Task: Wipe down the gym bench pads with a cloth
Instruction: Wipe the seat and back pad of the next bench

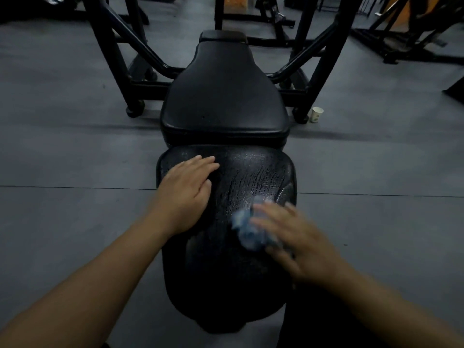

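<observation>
A black gym bench stands in front of me. Its near seat pad (241,177) has cracked, shiny vinyl, and the longer back pad (223,96) stretches away behind it. My left hand (185,192) rests flat on the seat pad's left side with straight fingers. My right hand (296,237), blurred by motion, presses a crumpled blue cloth (247,229) onto the right side of the seat pad. The cloth shows partly from under the fingers.
The bench's black steel frame (108,59) rises on both sides of the back pad. A white paper cup (316,114) stands on the grey floor by the right frame foot. More dark gym machines (414,33) stand at the back right.
</observation>
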`<state>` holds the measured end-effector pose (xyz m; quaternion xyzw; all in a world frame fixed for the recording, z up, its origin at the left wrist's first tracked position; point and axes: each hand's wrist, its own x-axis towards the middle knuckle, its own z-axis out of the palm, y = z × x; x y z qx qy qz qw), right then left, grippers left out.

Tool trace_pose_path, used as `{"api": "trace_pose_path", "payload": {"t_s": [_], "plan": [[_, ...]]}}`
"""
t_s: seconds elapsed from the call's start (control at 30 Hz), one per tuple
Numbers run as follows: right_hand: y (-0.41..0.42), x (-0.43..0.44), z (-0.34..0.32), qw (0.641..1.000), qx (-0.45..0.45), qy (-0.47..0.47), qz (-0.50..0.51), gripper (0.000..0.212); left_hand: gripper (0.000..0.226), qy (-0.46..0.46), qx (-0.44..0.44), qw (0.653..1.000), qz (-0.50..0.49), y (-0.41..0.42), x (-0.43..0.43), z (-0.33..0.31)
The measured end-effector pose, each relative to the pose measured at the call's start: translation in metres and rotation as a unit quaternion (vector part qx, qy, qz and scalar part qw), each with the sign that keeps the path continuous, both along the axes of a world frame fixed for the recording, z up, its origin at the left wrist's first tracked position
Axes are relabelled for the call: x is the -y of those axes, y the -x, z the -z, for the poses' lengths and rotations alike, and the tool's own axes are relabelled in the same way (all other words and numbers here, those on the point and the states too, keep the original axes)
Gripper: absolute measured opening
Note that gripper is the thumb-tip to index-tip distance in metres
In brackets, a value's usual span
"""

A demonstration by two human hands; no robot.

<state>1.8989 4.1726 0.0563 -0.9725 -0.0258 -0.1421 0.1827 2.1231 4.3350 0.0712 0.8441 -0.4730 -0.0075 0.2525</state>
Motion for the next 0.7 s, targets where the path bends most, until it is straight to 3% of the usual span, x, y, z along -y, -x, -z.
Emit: {"api": "trace_pose_path", "payload": {"t_s": [0.1, 0.13, 0.3, 0.4, 0.57, 0.7], "plan": [[-0.041, 0.022, -0.006, 0.982, 0.000, -0.081, 0.172, 0.054, 0.056, -0.009, 0.000, 1.000, 0.000, 0.001, 0.001, 0.002], [-0.046, 0.013, -0.005, 0.978, 0.000, -0.097, 0.186, 0.056, 0.056, -0.006, 0.001, 1.000, 0.001, 0.001, 0.000, 0.003], [-0.006, -0.019, -0.011, 0.995, 0.008, -0.096, 0.004, 0.047, 0.055, 0.008, 0.003, 1.000, 0.000, -0.003, 0.001, 0.006], [-0.028, 0.004, -0.041, 0.986, 0.059, -0.142, 0.067, 0.039, 0.054, 0.006, -0.001, 1.000, -0.004, -0.003, 0.001, 0.004], [-0.055, 0.021, -0.088, 0.959, 0.190, -0.048, 0.205, 0.038, 0.055, 0.010, -0.004, 1.000, -0.009, -0.001, 0.001, 0.002], [-0.039, -0.010, -0.063, 0.997, 0.034, -0.025, 0.059, 0.040, 0.056, 0.017, 0.008, 1.000, -0.004, -0.001, 0.000, 0.003]]}}
